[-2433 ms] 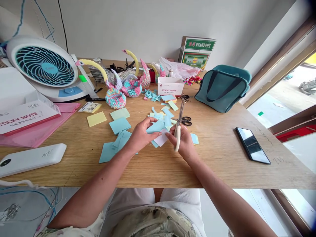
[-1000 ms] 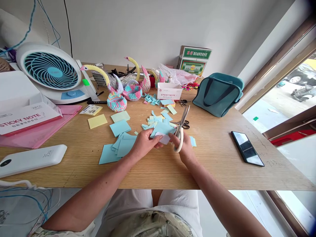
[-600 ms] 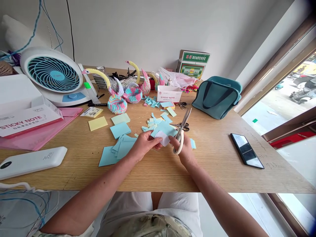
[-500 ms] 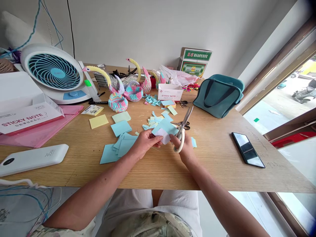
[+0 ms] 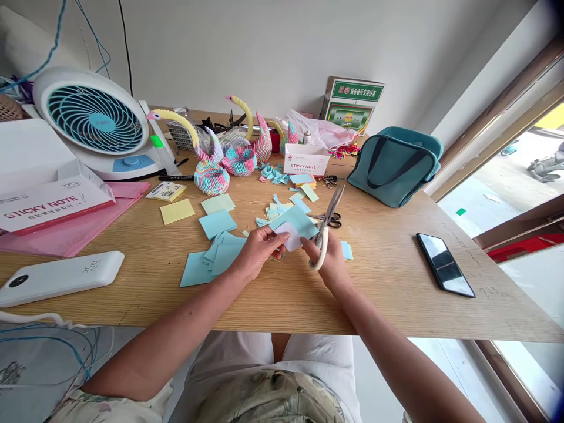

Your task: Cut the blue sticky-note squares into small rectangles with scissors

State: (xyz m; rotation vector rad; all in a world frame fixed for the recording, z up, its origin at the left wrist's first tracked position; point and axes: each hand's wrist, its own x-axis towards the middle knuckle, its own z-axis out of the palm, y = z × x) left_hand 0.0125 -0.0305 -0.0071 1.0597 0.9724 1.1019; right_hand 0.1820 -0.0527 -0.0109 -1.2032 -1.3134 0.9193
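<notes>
My left hand pinches the left edge of a light blue sticky note, with a small white paper piece against its near side. White-handled scissors sit in my right hand, blades pointing up and away; its fingertips also reach the paper's right side. Below and left of the note, several blue sticky notes lie in a loose pile. Cut blue and yellow paper pieces are scattered just beyond. A dark-handled pair of scissors lies partly hidden behind the white-handled ones.
Folded-paper swans stand at the back beside a sticky note box. To the left are a fan, a larger box and a white power bank. A teal bag and a phone occupy the right.
The camera view has shifted slightly. Both hands keep their grip on the blue note and the scissors, with only a small shift of the left fingers on the paper.
</notes>
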